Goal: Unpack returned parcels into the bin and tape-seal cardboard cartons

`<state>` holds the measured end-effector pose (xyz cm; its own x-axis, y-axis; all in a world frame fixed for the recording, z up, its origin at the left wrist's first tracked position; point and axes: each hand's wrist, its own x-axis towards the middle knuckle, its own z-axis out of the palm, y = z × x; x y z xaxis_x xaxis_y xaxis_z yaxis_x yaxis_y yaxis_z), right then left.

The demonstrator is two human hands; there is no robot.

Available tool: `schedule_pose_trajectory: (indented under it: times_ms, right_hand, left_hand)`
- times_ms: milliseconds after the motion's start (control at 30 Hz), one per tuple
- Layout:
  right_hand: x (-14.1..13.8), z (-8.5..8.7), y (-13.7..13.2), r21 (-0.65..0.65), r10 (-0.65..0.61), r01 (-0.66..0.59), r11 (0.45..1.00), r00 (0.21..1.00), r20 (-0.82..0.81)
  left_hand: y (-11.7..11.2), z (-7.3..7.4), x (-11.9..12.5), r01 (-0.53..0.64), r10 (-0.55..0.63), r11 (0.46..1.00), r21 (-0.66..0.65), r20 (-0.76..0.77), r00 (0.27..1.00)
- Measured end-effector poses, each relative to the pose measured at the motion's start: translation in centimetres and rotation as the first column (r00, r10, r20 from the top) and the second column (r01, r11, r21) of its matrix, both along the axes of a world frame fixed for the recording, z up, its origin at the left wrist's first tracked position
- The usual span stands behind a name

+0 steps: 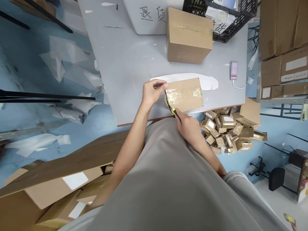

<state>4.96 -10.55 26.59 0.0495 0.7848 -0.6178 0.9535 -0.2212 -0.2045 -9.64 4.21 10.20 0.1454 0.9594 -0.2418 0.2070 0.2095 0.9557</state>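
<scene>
A small taped cardboard box [185,93] lies on the grey table [125,73] near its front edge, partly over a white sheet of paper [209,82]. My left hand [152,91] grips the box at its upper left corner, thumb and fingers bent around the edge. In my right hand [190,127] is a yellow and black utility knife [174,112], its tip at the box's left end, by the lower corner. The blade itself is too small to make out.
A larger closed carton [189,37], a white bin [149,25] and a black crate [225,38] stand at the table's back. A phone [233,70] with a cable lies right. Small boxes [227,128] pile up on the floor; a big open carton [60,160] stands left.
</scene>
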Motion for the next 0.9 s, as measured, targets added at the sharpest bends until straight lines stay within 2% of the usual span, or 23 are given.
schedule_pose_trajectory:
  times_ms: [67,133,200,267,333,400,500,567,700,900]
  right_hand:
    - [2.7,-0.4,0.1,0.125,-0.103,0.109,0.986,0.993,-0.057]
    - [5.9,-1.4,0.3,0.269,-0.234,0.247,0.931,0.969,-0.079]
    - [9.0,-2.6,0.6,0.371,-0.345,0.352,0.859,0.934,-0.088]
    - [11.4,-3.9,0.8,0.399,-0.393,0.400,0.825,0.914,-0.104]
    - [13.0,-4.8,1.0,0.389,-0.383,0.403,0.828,0.914,-0.133]
    - [13.8,-5.4,1.0,0.374,-0.345,0.386,0.843,0.922,-0.175]
    - [14.1,-5.8,1.1,0.339,-0.302,0.364,0.867,0.927,-0.221]
    - [14.1,-5.9,1.2,0.304,-0.282,0.340,0.890,0.934,-0.219]
    - [14.2,-5.8,1.8,0.252,-0.221,0.276,0.927,0.949,-0.226]
    - [14.0,-4.7,3.4,0.160,-0.199,0.226,0.961,0.966,-0.167]
  left_hand:
    - [-1.0,0.0,-0.4,0.008,-0.008,1.000,-0.005,-0.032,0.999]
    - [-2.1,0.5,-0.7,0.010,-0.010,1.000,0.010,-0.066,0.998]
    - [-3.1,1.5,-0.6,-0.015,0.025,0.996,0.084,-0.125,0.992]
    - [-3.6,2.8,0.6,-0.009,0.047,0.982,0.190,-0.198,0.979]
    - [-3.8,4.0,2.8,0.071,0.000,0.961,0.268,-0.257,0.966]
    - [-3.9,4.6,5.7,0.199,-0.107,0.933,0.301,-0.295,0.949]
    - [-4.3,4.4,9.7,0.373,-0.268,0.880,0.295,-0.339,0.902]
    - [-4.8,3.8,11.2,0.440,-0.330,0.852,0.283,-0.363,0.872]
    - [-5.3,3.1,11.6,0.469,-0.335,0.835,0.286,-0.413,0.847]
    - [-5.3,3.2,11.6,0.483,-0.312,0.820,0.306,-0.469,0.826]
